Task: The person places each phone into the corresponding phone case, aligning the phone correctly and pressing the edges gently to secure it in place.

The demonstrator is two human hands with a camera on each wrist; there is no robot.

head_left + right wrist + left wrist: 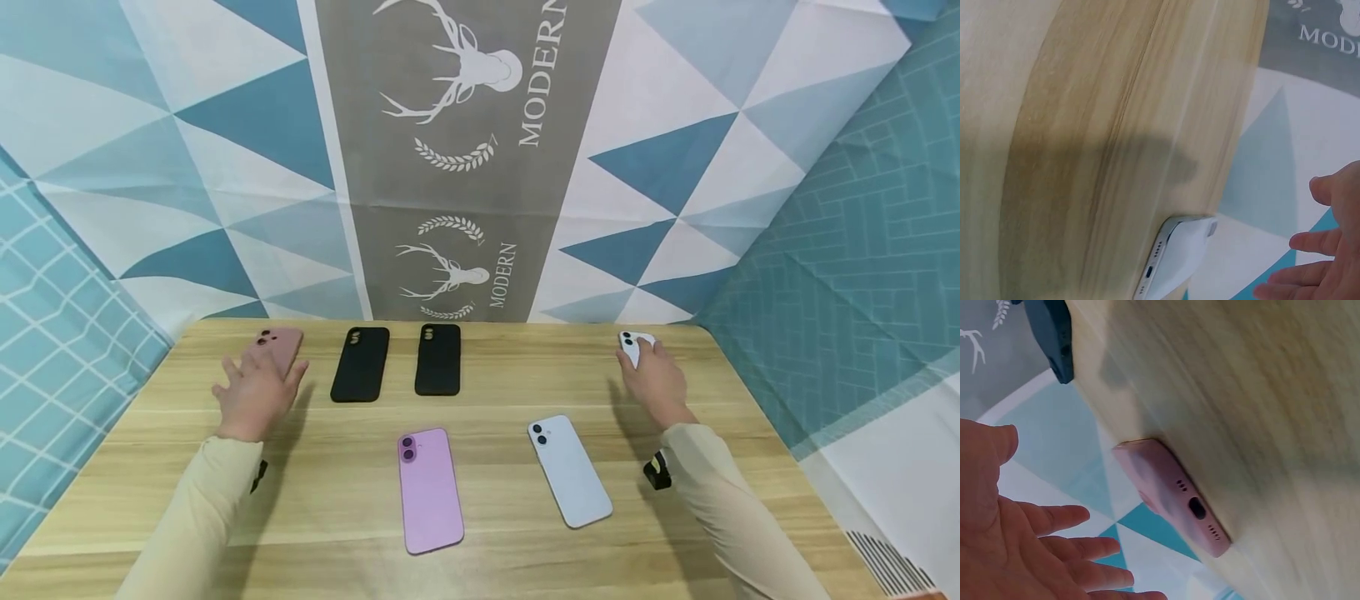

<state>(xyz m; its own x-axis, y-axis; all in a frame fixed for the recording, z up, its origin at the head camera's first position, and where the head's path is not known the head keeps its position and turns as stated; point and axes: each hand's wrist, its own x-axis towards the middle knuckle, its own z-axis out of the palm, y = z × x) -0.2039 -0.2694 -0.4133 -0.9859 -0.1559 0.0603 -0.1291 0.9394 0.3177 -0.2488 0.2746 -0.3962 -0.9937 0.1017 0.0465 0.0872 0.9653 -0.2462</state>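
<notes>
My left hand (255, 396), fingers spread and straight, is over a pink phone (287, 350) at the table's back left corner. In the left wrist view, a gap shows between its fingers and the pink phone (1169, 494), whose bottom edge with port and speaker holes faces the camera. Over at the back right, my right hand (656, 383) is above a small-looking white phone (633, 342), partly hidden by the fingers. The right wrist view has this white phone (1179, 259) lying on the wood, with the extended fingers (1316, 242) apart from it. Neither hand holds anything.
Two black phone cases (361, 365) (438, 360) lie along the back of the wooden table (315, 500). Nearer the front are a purple phone (431, 496) and another white phone (572, 475), both camera side up. A patterned cloth backdrop (450, 183) rises behind the table.
</notes>
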